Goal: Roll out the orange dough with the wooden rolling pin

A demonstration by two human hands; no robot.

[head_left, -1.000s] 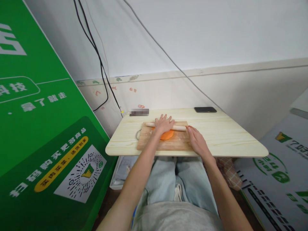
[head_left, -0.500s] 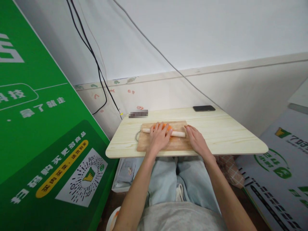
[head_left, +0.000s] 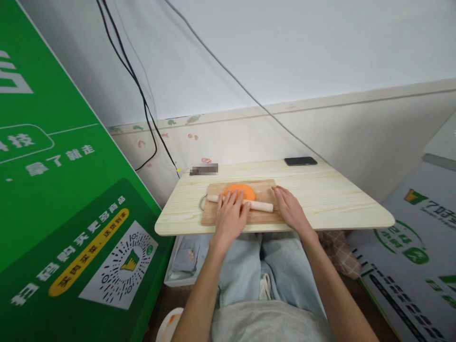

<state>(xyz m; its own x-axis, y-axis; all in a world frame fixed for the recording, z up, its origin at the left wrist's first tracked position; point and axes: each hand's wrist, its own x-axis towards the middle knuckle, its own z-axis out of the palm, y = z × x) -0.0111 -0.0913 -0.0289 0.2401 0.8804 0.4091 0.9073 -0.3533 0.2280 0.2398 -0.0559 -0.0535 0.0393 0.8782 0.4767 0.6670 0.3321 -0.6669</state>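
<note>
A flat, round piece of orange dough (head_left: pixel 245 190) lies on a wooden cutting board (head_left: pixel 265 188). Across its near part rests a pale rolling pin (head_left: pixel 262 206), slightly slanted. My left hand (head_left: pixel 230 216) lies over the pin with its fingers stretched out and apart, the fingertips reaching onto the dough. At the board's right edge is my right hand (head_left: pixel 290 208), its fingers extended close together along that edge, beside the pin's right end. Whether it presses on the board cannot be made out.
A light wood-grain table (head_left: pixel 342 204) carries the board. Near the wall lie a black phone (head_left: pixel 301 161) and a dark pixelated object (head_left: pixel 204 169). A green printed panel (head_left: pixel 117 199) stands at left, a white printed box (head_left: pixel 420 209) at right. Below is a stained plate (head_left: pixel 167 323).
My left hand and the rolling pin have come back toward me, uncovering more of the orange dough. My right hand has stayed at the board's right edge.
</note>
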